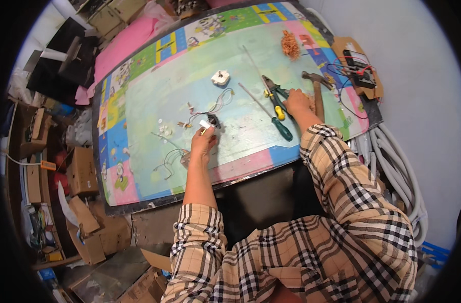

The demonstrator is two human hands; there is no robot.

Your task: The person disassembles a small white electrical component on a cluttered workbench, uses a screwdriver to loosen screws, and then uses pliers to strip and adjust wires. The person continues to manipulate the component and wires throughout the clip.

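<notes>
Left hand pinches a white piece. Right hand, nearer, touches green-handled pliers at its ten o'clock, nose toward eleven; grip unclear.

Pattern-covered work table.
Right hand: pliers adjacent, hammer to its right, green-handled screwdriver left, copper-coloured tangle beyond. Left hand: white fitting beyond.
</notes>
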